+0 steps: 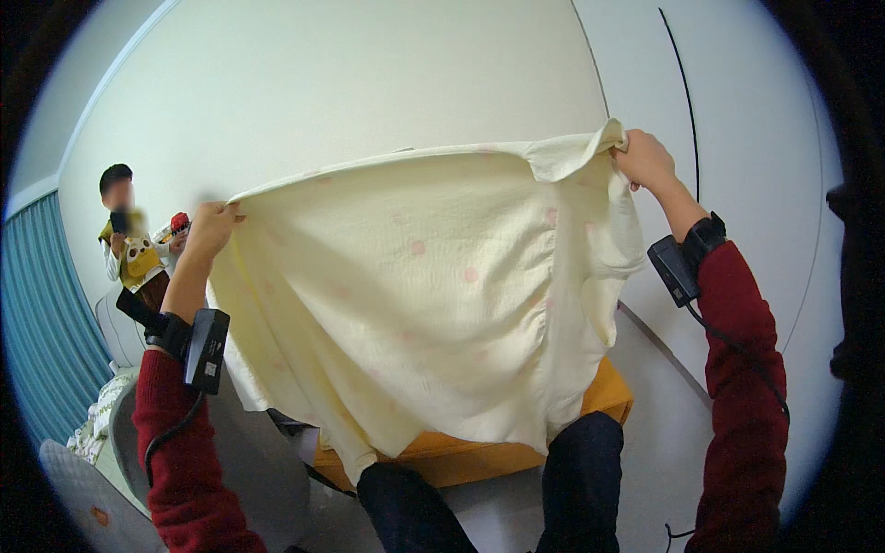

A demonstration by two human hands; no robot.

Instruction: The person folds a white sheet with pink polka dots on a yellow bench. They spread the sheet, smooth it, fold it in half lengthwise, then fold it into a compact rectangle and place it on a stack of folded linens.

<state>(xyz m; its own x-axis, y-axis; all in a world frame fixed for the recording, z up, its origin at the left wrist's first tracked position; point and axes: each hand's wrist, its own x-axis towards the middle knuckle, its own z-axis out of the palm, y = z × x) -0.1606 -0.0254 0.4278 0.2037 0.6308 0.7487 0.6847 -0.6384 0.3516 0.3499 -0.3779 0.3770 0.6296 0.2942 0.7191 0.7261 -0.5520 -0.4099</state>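
Note:
A pale yellow garment point(433, 304) with faint pink squares hangs spread in front of me, its upper edge stretched between both hands. My left hand point(210, 230) pinches the upper left corner. Higher up, my right hand point(645, 161) is closed on the upper right corner, where the cloth folds over in a flap. Soft creases run down the fabric, and a narrow, sleeve-like end dangles at the lower left near my knee. I cannot tell exactly which kind of garment it is.
Behind the cloth, partly hidden, stands an orange-yellow table point(452, 465). A grey chair point(221, 461) is at the lower left, with patterned bedding point(101, 419) beyond it. A person point(143, 249) stands at the far left by a teal curtain point(55, 304). White cabinet doors point(747, 120) rise on the right.

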